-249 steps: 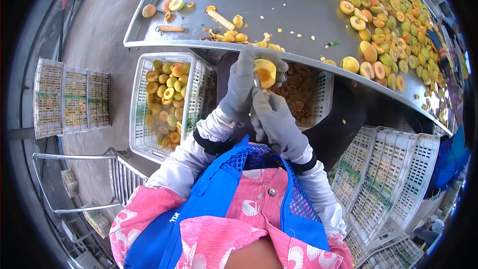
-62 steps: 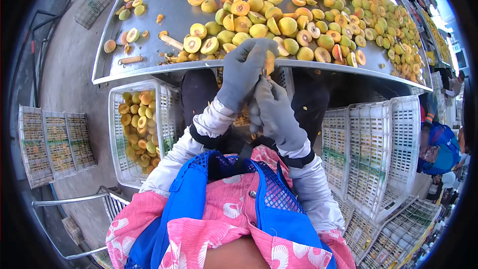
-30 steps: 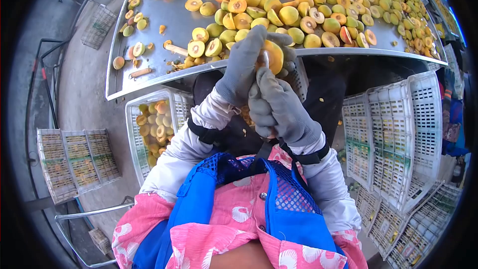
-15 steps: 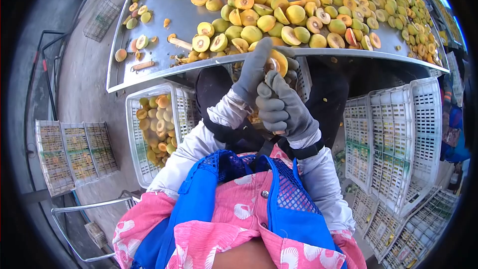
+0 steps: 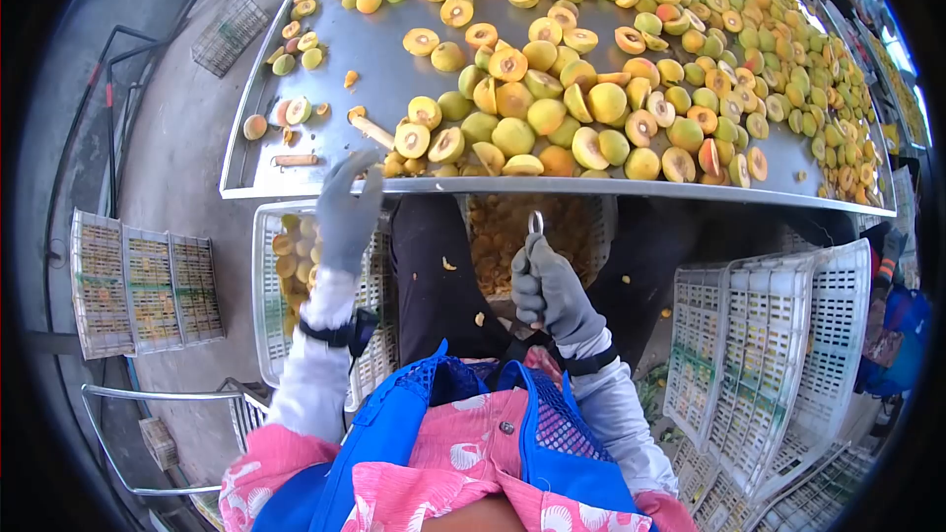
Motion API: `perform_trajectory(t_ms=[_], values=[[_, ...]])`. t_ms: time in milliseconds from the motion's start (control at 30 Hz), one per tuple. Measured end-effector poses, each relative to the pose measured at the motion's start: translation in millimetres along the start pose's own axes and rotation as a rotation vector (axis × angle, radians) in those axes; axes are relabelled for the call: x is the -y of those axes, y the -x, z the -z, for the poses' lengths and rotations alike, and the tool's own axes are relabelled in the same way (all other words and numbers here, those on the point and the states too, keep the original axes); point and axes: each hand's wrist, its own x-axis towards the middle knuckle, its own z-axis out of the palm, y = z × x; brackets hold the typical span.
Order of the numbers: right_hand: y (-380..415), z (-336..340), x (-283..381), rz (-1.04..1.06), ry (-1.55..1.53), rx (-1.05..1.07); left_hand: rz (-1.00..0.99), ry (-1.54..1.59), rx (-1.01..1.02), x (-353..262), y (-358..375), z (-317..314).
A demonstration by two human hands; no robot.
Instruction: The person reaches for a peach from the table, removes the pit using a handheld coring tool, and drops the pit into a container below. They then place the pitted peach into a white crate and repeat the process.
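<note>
My left hand (image 5: 350, 212), in a grey glove, is over the left crate (image 5: 261, 281), which holds peach halves (image 5: 288, 261). Its fingers are stretched out and no fruit shows in them. My right hand (image 5: 557, 291), also gloved, is closed around the handle of a pitting tool (image 5: 536, 222) whose metal loop points up toward the table. Between my legs, below the table edge, sits a crate of pits and scraps (image 5: 532, 227). On the metal table (image 5: 325, 118) lie many halved peaches (image 5: 512, 133), several cut side up.
Two wooden-handled tools lie at the table's left, one by the peaches (image 5: 372, 130) and one near the edge (image 5: 296, 161). White stacked crates (image 5: 749, 335) stand at right, more crates (image 5: 148, 281) at left. A metal frame (image 5: 158, 394) is at lower left.
My left hand has moved from beside the right hand, where a peach half was held, left over the crate. The peach half is gone from between the hands. My right hand dropped slightly.
</note>
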Motion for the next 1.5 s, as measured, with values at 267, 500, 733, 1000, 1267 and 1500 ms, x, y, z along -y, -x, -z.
perform_trajectory(t_ms=[267, 500, 733, 1000, 1267, 1500], values=[[21, 36, 18, 0.157, -0.039, -0.206, -0.491, -0.002, 0.289, -92, -161, -198], [20, 51, 26, 0.251, 0.096, -0.232, -0.449, -0.416, 0.541, -146, -228, -315], [16, 62, 34, 0.191, 0.002, -0.281, -0.599, -0.23, 0.669, -176, -231, -387], [19, 56, 49, 0.398, 0.112, -0.333, -0.44, -0.077, 0.739, -180, -205, -341], [36, -3, 86, 0.772, 0.469, -0.374, 0.074, 1.167, 0.868, -182, -70, -180], [45, -36, 45, 0.852, 0.514, -0.438, 0.154, 1.32, 0.715, -190, -7, -116]])
